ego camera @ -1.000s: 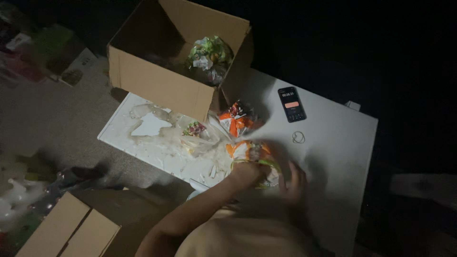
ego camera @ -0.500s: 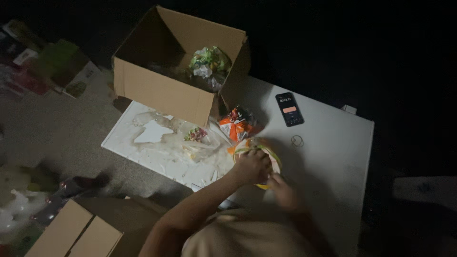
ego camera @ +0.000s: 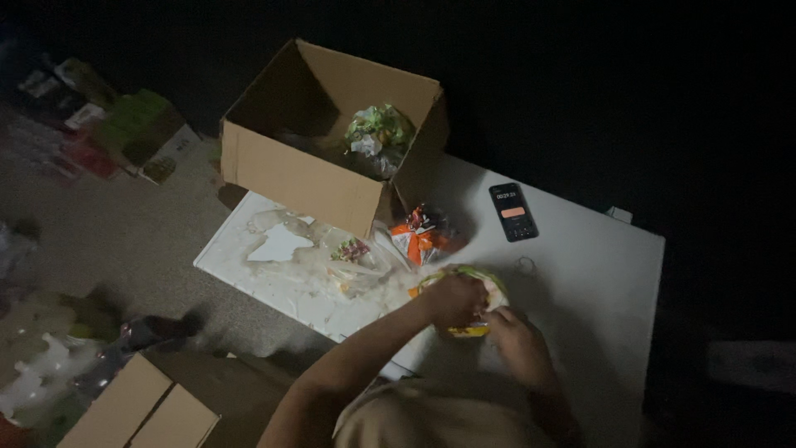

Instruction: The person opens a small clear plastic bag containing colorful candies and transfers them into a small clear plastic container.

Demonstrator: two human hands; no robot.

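Both my hands are closed around a small yellow, orange and green bundle (ego camera: 474, 280) on the white table (ego camera: 597, 274). My left hand (ego camera: 452, 300) covers its left side and top. My right hand (ego camera: 516, 342) grips its lower right edge. Much of the bundle is hidden under my fingers. Just beyond it lies an orange and white packet (ego camera: 421, 238), apart from my hands.
An open cardboard box (ego camera: 308, 176) with a green and white wrapped bunch (ego camera: 377, 135) inside stands at the table's far left. A phone (ego camera: 513, 211) lies at the back. Clear plastic wrappers (ego camera: 332, 261) cover the table's left part. Another carton (ego camera: 137, 406) and clutter sit on the floor.
My hands have stayed on the bundle and closed in more tightly over it. The view has shifted slightly; the box, packet and phone have not moved.
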